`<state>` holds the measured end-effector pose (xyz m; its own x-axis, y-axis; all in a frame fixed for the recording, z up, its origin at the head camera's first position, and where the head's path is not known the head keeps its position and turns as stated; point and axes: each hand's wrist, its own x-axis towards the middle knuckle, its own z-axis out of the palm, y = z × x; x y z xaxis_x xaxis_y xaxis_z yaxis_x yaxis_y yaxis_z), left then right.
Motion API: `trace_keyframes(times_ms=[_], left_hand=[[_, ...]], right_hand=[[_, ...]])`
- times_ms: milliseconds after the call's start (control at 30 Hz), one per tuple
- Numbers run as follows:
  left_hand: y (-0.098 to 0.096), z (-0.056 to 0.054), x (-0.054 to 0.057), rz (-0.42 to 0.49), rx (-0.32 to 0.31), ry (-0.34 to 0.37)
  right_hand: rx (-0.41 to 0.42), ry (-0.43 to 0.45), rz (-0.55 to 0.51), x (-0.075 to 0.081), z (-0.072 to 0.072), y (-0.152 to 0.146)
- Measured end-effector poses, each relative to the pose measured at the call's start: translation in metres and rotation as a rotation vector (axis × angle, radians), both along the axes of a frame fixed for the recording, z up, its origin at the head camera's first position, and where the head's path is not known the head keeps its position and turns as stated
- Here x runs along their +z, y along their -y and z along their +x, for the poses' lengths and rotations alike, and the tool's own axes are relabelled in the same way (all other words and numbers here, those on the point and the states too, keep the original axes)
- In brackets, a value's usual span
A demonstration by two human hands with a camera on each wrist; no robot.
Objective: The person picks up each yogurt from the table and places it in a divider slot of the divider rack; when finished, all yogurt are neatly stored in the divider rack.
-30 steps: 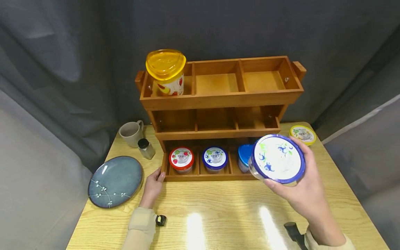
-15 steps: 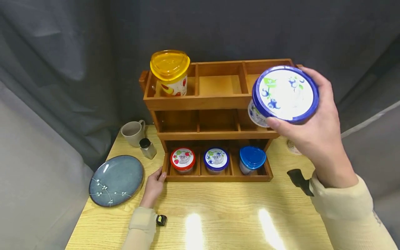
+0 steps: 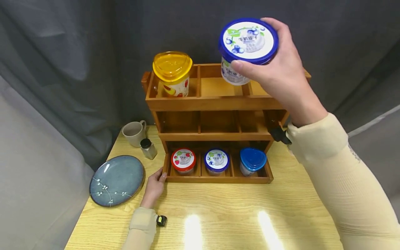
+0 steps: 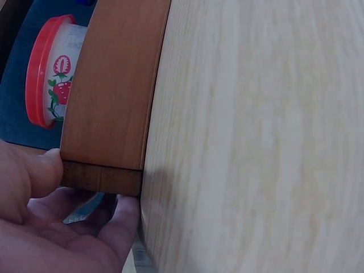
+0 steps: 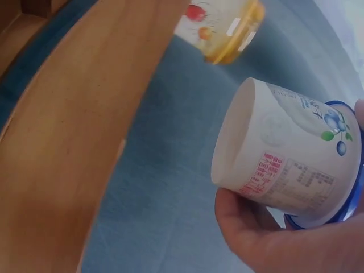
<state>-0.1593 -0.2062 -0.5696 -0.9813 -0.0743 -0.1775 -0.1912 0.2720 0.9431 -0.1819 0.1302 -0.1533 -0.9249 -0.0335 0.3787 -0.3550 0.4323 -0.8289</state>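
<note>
My right hand (image 3: pixel 279 74) grips a white tub with a blue lid (image 3: pixel 248 40) and blueberry print. It holds the tub in the air above the middle and right of the top tier of a three-tier wooden rack (image 3: pixel 218 104). In the right wrist view, the underside and printed side of the tub (image 5: pixel 290 153) show beside the rack's edge. My left hand (image 3: pixel 154 187) pinches the bottom tier's left front corner, thumb inside and fingers outside in the left wrist view. A yellow-lidded cup (image 3: pixel 173 71) stands in the top left compartment.
The bottom tier holds a red-lidded tub (image 3: pixel 183 160), another blue-lidded tub (image 3: pixel 217 160) and a cup with a blue lid (image 3: pixel 252 159). Left of the rack are a mug (image 3: pixel 133 133), a black-capped jar (image 3: pixel 148 149) and a blue-grey plate (image 3: pixel 117 180). A dark curtain hangs behind.
My right hand has carried the blue-lidded tub up from before the bottom tier, then left over the top tier. My left hand has stayed at the rack's corner.
</note>
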Motion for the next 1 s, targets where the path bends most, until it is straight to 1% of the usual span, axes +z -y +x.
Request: trace_keyframes(times_ms=[100,233,400,533,633,900,1000], left_hand=[[-0.001,0.000,0.000,0.000,0.004,0.010],[-0.003,0.000,0.001,-0.001,0.009,0.025],[-0.004,0.000,0.002,-0.023,0.001,0.013],[-0.005,-0.001,0.001,-0.014,-0.003,0.018],[-0.004,-0.001,0.000,-0.001,-0.008,0.016],[-0.002,-0.001,0.001,0.017,-0.005,0.027],[-0.002,-0.001,0.000,0.017,-0.004,0.028]], right_hand=[[0.013,0.033,0.042,-0.001,-0.014,0.004],[0.028,0.081,0.073,-0.006,-0.028,0.005],[0.013,0.136,0.124,-0.016,-0.039,0.002],[0.004,0.173,0.166,-0.024,-0.048,-0.002],[-0.003,0.178,0.206,-0.030,-0.053,-0.004],[-0.032,0.134,0.290,-0.048,-0.059,0.001],[-0.060,0.116,0.358,-0.052,-0.060,0.004]])
